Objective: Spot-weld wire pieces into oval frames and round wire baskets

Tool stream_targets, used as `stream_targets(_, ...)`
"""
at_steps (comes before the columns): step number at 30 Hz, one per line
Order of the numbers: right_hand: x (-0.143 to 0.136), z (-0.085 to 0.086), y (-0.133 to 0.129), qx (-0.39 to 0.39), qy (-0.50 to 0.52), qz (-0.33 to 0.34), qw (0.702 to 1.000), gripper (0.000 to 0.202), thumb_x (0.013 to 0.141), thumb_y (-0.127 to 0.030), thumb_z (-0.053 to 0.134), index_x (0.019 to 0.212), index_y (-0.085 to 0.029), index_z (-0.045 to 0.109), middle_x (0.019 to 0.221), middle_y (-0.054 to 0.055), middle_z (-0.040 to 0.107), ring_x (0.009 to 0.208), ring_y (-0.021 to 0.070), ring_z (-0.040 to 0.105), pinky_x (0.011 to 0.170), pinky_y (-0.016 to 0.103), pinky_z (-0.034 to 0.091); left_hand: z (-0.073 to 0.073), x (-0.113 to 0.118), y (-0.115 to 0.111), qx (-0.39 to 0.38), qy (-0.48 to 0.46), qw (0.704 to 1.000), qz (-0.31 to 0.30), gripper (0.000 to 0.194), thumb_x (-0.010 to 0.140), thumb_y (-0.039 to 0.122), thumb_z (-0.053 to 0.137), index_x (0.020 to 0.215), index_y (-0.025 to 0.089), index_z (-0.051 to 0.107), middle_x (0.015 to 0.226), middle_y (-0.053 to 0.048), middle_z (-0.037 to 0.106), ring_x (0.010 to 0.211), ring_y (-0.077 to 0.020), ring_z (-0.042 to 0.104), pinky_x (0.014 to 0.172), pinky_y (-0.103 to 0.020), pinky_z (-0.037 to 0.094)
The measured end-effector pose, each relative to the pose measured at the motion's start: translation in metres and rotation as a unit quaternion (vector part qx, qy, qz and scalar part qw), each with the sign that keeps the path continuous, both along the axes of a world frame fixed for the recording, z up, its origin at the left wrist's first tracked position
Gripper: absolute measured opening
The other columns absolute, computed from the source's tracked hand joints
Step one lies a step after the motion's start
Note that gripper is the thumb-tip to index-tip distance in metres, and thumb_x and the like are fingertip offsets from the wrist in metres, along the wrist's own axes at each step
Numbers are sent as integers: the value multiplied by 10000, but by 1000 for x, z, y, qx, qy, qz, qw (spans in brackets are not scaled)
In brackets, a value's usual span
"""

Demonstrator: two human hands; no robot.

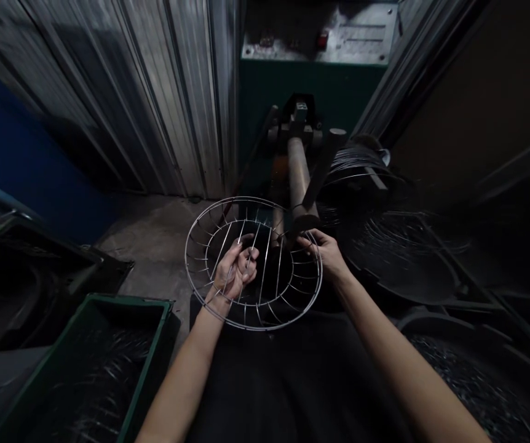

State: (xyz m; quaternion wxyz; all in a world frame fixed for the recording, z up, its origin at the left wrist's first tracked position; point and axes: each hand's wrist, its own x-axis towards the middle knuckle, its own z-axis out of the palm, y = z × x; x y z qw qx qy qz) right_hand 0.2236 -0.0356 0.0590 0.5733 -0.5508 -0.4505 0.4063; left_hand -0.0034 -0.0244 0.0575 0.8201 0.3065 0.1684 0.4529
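A round wire basket (258, 304) with thin radial wires and several straight bars across its middle is held in front of the body, below the cylindrical arms of a machine (298, 163). My left hand (236, 271) is under the basket's left part, its fingers curled around one of the cross bars. On the right, my right hand (323, 252) grips the basket's rim with bent fingers, close beside the end of the lower metal cylinder. Some of its fingertips are in shadow.
A green crate (147, 369) with metal pieces stands at the lower left. Wire coils (357, 159) and a dark round container (407, 283) are on the right. Small metal parts (472, 381) fill a bin at the lower right. Corrugated metal (177, 92) rises behind.
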Motion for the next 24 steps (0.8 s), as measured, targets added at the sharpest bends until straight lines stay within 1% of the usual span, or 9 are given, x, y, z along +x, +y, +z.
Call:
stream_targets(4, -2, 0, 12, 8, 11, 14, 1000, 354, 575, -484, 789, 737, -195, 665, 701, -13, 651, 618, 130, 573, 589, 264, 458, -2, -1, 2, 6, -6, 1000, 18, 340, 918, 280, 411, 1242, 200, 473, 731, 6, 562, 330, -17, 372, 320, -139, 281)
stream_targets(9, -4, 0, 16, 12, 26, 7, 1000, 367, 542, -463, 808, 738, -189, 660, 631, -35, 611, 526, 94, 506, 518, 241, 421, 2, 0, -1, 1, -4, 999, 34, 323, 906, 265, 431, 1219, 203, 482, 710, 17, 548, 334, -18, 378, 321, -135, 281)
stream_targets(11, -2, -2, 10, 14, 28, -4, 999, 374, 534, -450, 814, 758, -193, 659, 650, -39, 610, 529, 83, 493, 518, 232, 414, 5, 1, -3, 2, -1, 999, 41, 307, 903, 272, 441, 1199, 209, 495, 704, 21, 541, 336, -14, 370, 325, -133, 281)
stream_targets(14, 4, -4, -12, -1, 0, -15, 1000, 348, 598, -439, 787, 816, -198, 664, 698, -30, 622, 554, 82, 496, 527, 226, 412, 6, 4, -7, 1, 5, 998, 56, 254, 901, 302, 459, 1129, 209, 522, 706, 26, 532, 341, -12, 373, 327, -135, 279)
stream_targets(16, 6, -4, -28, -11, -34, -9, 999, 330, 637, -433, 766, 850, -200, 669, 742, -12, 641, 615, 104, 536, 571, 241, 438, 5, 6, -9, -1, 5, 997, 72, 234, 901, 312, 463, 1102, 210, 524, 709, 28, 532, 344, -19, 388, 326, -141, 277)
stream_targets(18, 6, -2, -38, -8, -56, -5, 998, 329, 644, -433, 763, 860, -202, 672, 787, 5, 660, 700, 137, 577, 640, 269, 469, 5, 9, -9, -4, 1, 996, 93, 223, 901, 302, 460, 1093, 206, 522, 712, 26, 538, 350, -24, 403, 334, -145, 287)
stream_targets(20, 3, 0, -39, 1, -56, -13, 998, 336, 636, -444, 764, 853, -205, 670, 791, 7, 666, 725, 153, 590, 668, 286, 479, 4, 10, -8, -5, -2, 994, 108, 215, 900, 291, 462, 1086, 201, 519, 710, 26, 545, 353, -23, 405, 343, -148, 296)
stream_targets(24, -5, 3, -24, 0, -31, -23, 999, 334, 636, -455, 758, 827, -198, 663, 749, -8, 653, 659, 135, 571, 637, 281, 469, 4, 12, -4, -2, 1, 994, 113, 202, 889, 290, 476, 1069, 205, 509, 696, 34, 547, 352, -28, 410, 347, -153, 301)
